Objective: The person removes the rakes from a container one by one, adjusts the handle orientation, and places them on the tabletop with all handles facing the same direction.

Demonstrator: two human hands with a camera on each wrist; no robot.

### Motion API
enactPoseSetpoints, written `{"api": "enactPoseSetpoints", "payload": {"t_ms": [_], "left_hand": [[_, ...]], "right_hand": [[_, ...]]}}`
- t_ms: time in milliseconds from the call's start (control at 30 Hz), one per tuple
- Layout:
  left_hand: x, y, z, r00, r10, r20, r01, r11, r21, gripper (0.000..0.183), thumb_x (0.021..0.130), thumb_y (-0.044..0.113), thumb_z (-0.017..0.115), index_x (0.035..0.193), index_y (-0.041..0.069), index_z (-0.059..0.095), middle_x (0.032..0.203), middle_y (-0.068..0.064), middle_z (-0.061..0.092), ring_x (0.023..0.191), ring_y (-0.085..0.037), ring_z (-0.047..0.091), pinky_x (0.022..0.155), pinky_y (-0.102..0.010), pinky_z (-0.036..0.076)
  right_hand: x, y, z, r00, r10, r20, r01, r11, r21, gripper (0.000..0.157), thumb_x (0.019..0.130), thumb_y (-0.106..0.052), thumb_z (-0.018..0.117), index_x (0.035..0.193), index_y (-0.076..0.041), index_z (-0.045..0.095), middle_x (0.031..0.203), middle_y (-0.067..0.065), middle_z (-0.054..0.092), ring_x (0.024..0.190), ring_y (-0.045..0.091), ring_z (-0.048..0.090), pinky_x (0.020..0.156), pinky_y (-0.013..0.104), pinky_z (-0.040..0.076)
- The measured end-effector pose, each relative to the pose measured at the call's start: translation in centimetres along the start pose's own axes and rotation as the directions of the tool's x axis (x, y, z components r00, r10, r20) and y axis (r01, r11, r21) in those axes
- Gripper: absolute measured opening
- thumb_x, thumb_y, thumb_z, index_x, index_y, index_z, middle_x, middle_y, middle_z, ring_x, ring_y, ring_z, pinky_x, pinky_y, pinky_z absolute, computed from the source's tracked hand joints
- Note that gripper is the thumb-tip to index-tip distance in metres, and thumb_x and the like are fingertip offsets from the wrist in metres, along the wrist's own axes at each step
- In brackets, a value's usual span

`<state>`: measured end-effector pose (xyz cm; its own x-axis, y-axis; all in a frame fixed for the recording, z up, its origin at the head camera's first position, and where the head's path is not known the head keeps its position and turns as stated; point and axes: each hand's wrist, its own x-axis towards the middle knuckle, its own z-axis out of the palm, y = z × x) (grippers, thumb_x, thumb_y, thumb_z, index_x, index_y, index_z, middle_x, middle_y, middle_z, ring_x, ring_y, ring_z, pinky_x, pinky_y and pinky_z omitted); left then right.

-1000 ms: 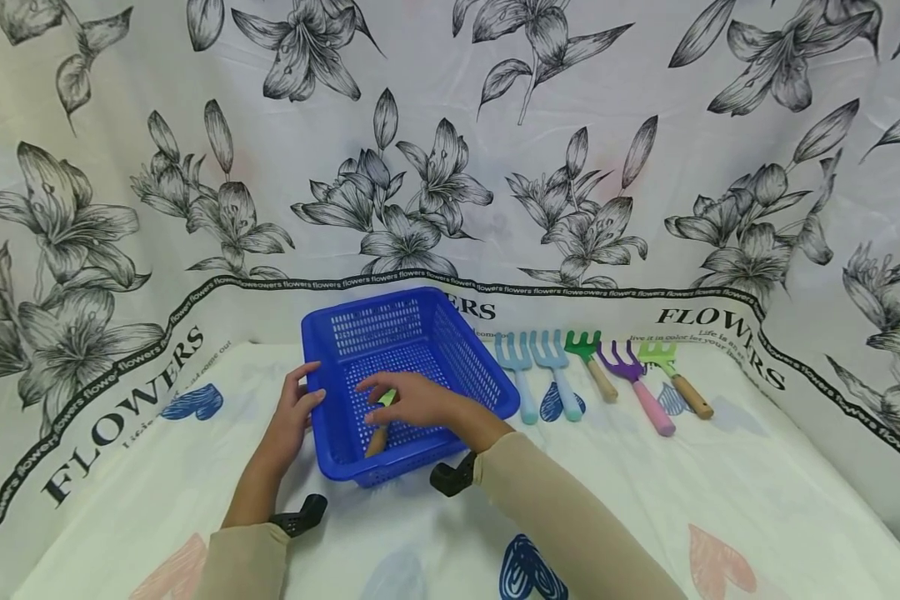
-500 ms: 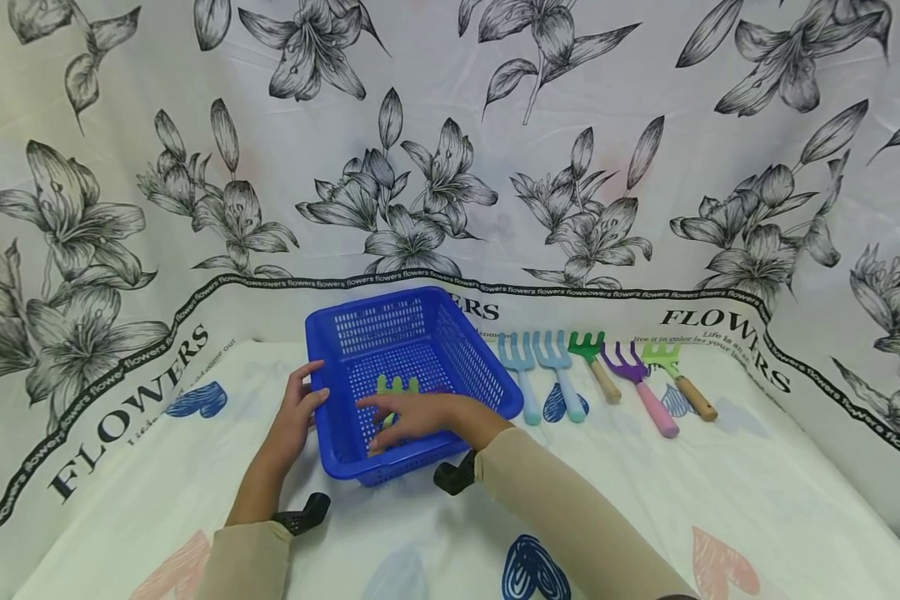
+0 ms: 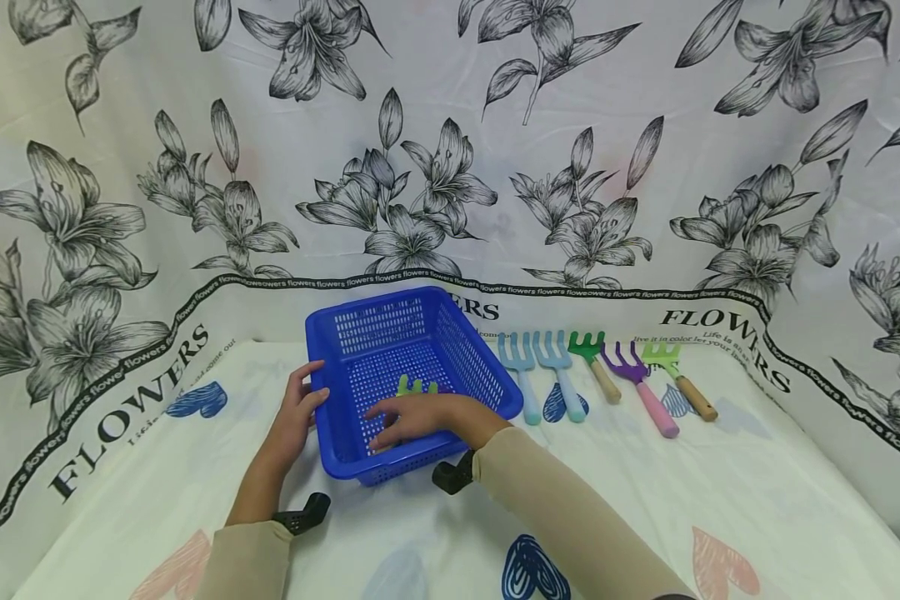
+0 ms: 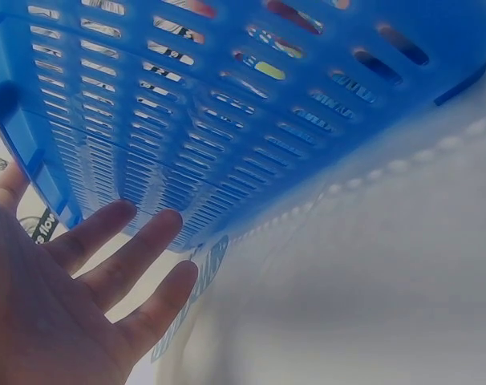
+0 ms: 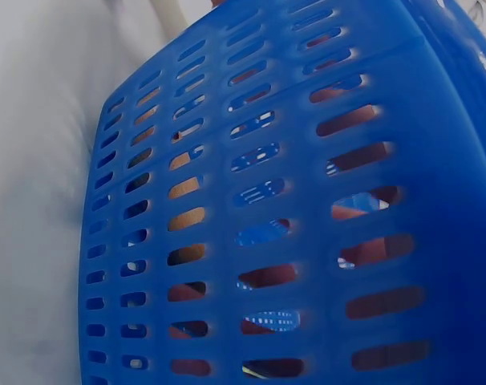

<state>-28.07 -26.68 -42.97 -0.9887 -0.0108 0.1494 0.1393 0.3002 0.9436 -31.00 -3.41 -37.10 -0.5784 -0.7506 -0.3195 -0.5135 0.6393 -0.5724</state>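
A blue plastic basket [image 3: 337,454] with slotted walls stands on the cloth, tilted to my view. My left hand [image 3: 297,408] holds its left rim; in the left wrist view, that hand [image 4: 91,297] has several fingers spread beneath the basket's outer wall [image 4: 219,176]. Inside the basket, my right hand [image 3: 423,415] grips a lime green hand rake [image 3: 411,387], whose tines show beyond the knuckles while most of its handle is hidden. Through slots in the basket wall [image 5: 307,233], the right wrist view gives pieces of the wooden handle [image 5: 184,188] and fingers.
Right of the basket lies a row of hand rakes: two light blue ones [image 3: 522,375] [image 3: 562,379], a dark green one [image 3: 594,362], a purple one with a pink handle [image 3: 645,392] and a lime one [image 3: 682,383]. Flower-printed cloth [image 3: 435,200] hangs behind.
My right hand has lowered onto the lime hand rake in the basket. The rake's head has shifted to the right. My left hand has stayed at the rim.
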Motion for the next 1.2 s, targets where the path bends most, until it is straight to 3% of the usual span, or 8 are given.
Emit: {"api": "enactPoseSetpoints", "payload": {"t_ms": [233,500,733,1000,1200], "left_hand": [[0.06,0.0,-0.03,1.0,0.006,-0.001,-0.006,1.0,-0.013,0.058,0.101,0.037,0.041,0.152,0.023,0.016,0.156,-0.024,0.018,0.136,-0.049,0.03,0.103,-0.066,0.027],[0.08,0.23,-0.09,1.0,0.006,-0.006,-0.006,1.0,-0.018,0.058,0.101,0.034,0.041,0.152,0.02,0.017,0.155,-0.026,0.019,0.136,-0.049,0.03,0.104,-0.067,0.026],[0.02,0.2,0.0,1.0,-0.003,-0.008,0.003,1.0,-0.006,0.059,0.101,0.037,0.042,0.152,0.024,0.017,0.157,-0.022,0.018,0.137,-0.047,0.029,0.105,-0.065,0.026],[0.22,0.08,0.03,1.0,0.008,-0.013,-0.008,1.0,0.0,0.059,0.101,0.037,0.042,0.152,0.023,0.017,0.155,-0.024,0.02,0.136,-0.048,0.031,0.104,-0.066,0.027],[0.09,0.02,0.07,1.0,0.002,-0.01,-0.002,1.0,0.001,0.059,0.101,0.038,0.042,0.153,0.025,0.016,0.156,-0.023,0.02,0.137,-0.047,0.03,0.104,-0.065,0.026]], "right_hand": [[0.2,0.16,0.05,1.0,0.019,0.0,-0.019,1.0,0.002,0.06,0.092,-0.049,0.059,0.144,-0.02,0.047,0.131,0.002,0.06,0.125,0.019,0.051,0.106,0.047,0.037],[0.06,0.08,-0.07,0.998,0.019,-0.063,-0.02,1.0,-0.019,0.05,0.092,-0.048,0.06,0.132,-0.018,0.059,0.127,0.0,0.061,0.115,0.016,0.056,0.101,0.042,0.042],[0.04,0.15,0.01,0.999,0.026,0.029,-0.025,0.999,-0.022,0.053,0.092,-0.049,0.058,0.137,-0.021,0.055,0.129,-0.003,0.06,0.122,0.017,0.052,0.106,0.048,0.036],[0.19,0.34,-0.04,1.0,0.006,-0.025,-0.006,1.0,-0.009,0.048,0.092,-0.049,0.059,0.128,-0.017,0.062,0.122,-0.004,0.062,0.114,0.014,0.056,0.101,0.042,0.042],[-0.02,0.22,-0.07,0.999,-0.008,0.039,0.007,1.0,0.02,0.053,0.093,-0.049,0.056,0.138,-0.02,0.054,0.131,-0.001,0.059,0.124,0.018,0.052,0.105,0.047,0.038]]}}
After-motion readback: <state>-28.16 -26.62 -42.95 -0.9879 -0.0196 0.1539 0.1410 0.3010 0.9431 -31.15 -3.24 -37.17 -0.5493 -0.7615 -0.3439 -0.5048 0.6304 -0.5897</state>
